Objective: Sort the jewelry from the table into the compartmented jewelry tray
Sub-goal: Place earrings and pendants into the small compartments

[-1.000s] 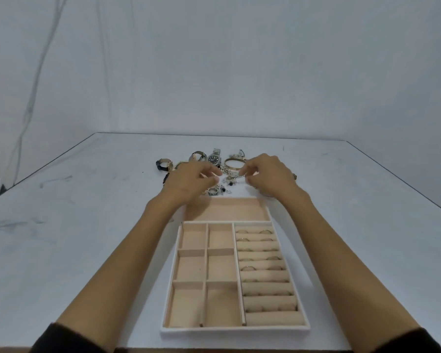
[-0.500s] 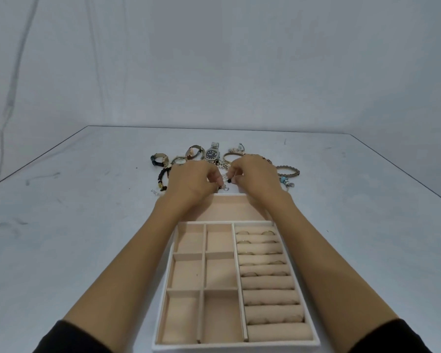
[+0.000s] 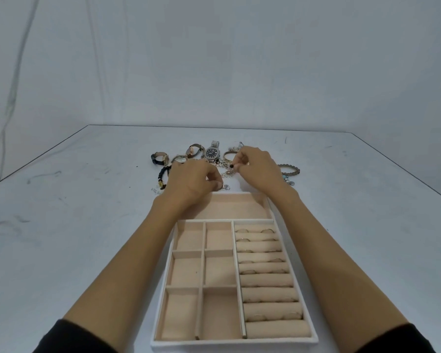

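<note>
Picking small pieces from the tangled metal jewelry pile (image 3: 224, 166) near the worktop's far edge: right hand (image 3: 259, 171) pinches a black-beaded trinket (image 3: 231, 165), left hand (image 3: 194, 183) pinches something tiny; next, probably the beige compartmented tray (image 3: 214, 341).

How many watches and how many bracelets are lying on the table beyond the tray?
Watches: 4 (silver watch, tan-strap watch, black-strap watch, square-dial watch by the left hand)
Bracelets: 3 (black beaded bracelet, gold bangle, braided bracelet)
Total: 7
Tiny tangled pieces: too small to count.
</note>
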